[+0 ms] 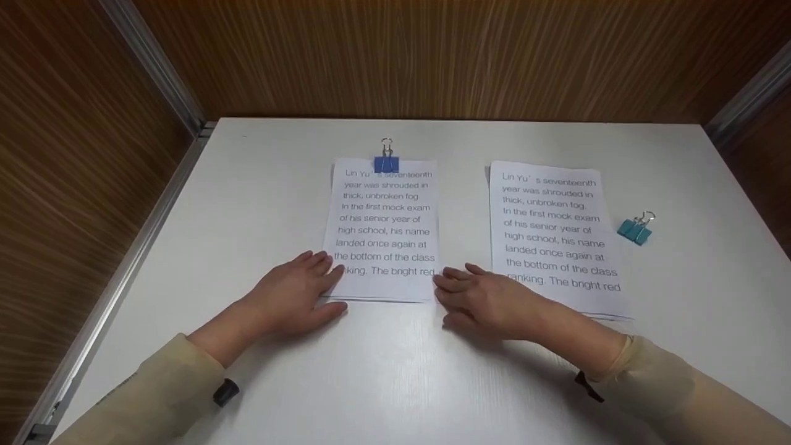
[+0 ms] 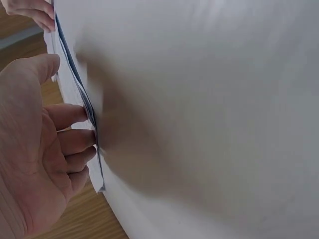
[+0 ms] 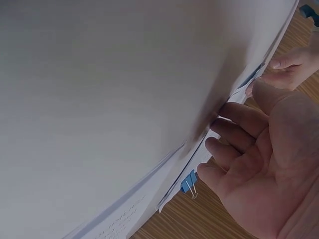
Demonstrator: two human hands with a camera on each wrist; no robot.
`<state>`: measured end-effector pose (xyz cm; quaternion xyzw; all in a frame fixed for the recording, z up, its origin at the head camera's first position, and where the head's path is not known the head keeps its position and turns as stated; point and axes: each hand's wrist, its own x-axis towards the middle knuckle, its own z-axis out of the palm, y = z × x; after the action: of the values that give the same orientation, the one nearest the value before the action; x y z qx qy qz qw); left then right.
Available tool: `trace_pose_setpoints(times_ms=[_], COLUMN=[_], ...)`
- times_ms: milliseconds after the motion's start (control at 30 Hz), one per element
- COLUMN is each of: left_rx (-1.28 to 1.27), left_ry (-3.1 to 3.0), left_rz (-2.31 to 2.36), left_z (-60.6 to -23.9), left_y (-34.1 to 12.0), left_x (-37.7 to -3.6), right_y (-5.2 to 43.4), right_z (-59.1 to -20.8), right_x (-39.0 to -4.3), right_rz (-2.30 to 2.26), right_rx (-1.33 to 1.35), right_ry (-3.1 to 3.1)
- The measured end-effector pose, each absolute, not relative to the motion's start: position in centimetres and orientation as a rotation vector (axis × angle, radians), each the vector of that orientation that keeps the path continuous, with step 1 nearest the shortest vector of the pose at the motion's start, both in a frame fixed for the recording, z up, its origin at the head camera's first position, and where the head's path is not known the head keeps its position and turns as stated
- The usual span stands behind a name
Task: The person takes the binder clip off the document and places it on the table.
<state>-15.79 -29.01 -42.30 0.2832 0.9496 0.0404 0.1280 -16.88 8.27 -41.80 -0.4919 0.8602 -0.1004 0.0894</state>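
Low in the frame, the left hand lies flat on the white table. Its fingers are straight and close together, and the tips touch the left edge of the clipped paper stack. The right hand seems to touch the stack's right edge with straight fingers. A blue clip sits at the stack's top. Right of it lie a second stack and a loose teal clip.
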Motion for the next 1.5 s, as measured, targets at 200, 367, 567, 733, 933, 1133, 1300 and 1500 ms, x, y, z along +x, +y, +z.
trace_pose_setpoints(times_ms=[200, 367, 567, 733, 933, 1133, 1300, 1500], left_rx=[0.888, 0.909, 0.959, 0.995, 1.043, 1.105, 1.164, 1.054], left_ry=[2.765, 2.758, 2.753, 2.745, 2.747, 2.738, 2.76, 2.864], left_rz=[0.122, 0.143, 0.166, 0.174, 0.153, 0.104, 0.091, 0.234], left_z=[-42.5, -42.5, -42.5, -42.5, -42.4, -42.0, -41.7, -40.7], left_y=[-29.0, -28.9, -29.1, -29.2, -29.1, -28.9, -29.2, -29.9], left_x=[-15.6, -15.5, -15.6, -15.8, -16.4, -16.7, -17.5, -21.1], right_y=[8.6, 8.8, 9.0, 9.2, 9.5, 9.3, 8.6, 7.6], right_z=[-41.9, -42.0, -42.0, -42.1, -42.2, -42.0, -42.0, -42.0], right_x=[-16.6, -16.4, -16.3, -16.1, -15.7, -15.5, -16.0, -16.9], right_rz=[-0.313, -0.343, -0.339, -0.361, -0.411, -0.422, -0.416, -0.412], right_rx=[-1.485, -1.48, -1.481, -1.488, -1.482, -1.419, -1.395, -1.42], right_ry=[2.573, 2.573, 2.592, 2.608, 2.639, 2.656, 2.642, 2.618])
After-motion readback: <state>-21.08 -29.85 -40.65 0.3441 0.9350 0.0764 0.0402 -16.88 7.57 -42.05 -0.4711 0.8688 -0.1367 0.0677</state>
